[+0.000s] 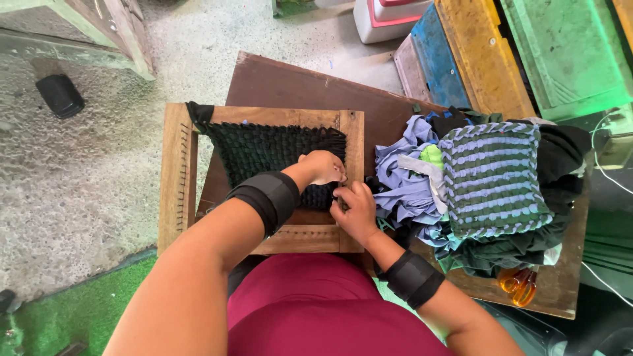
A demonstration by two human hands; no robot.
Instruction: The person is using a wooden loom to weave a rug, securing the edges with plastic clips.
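While both hands meet at the loom's right rail, the weave lies just to their left.

Across the dark brown wooden counter sits a square pale wooden weaving frame, its nail-studded rails boxing in a dark green woven rag mat whose long rows run left to right. Right of the frame, touching its rail, is a heap of blue and dark cloth strips under a finished blue-and-green striped woven mat; orange-handled scissors lie near the counter's front edge. The left hand is curled on the weave's right edge; the right hand, just beside it, pinches a dark strand there. Open room lies leftward over the frame.
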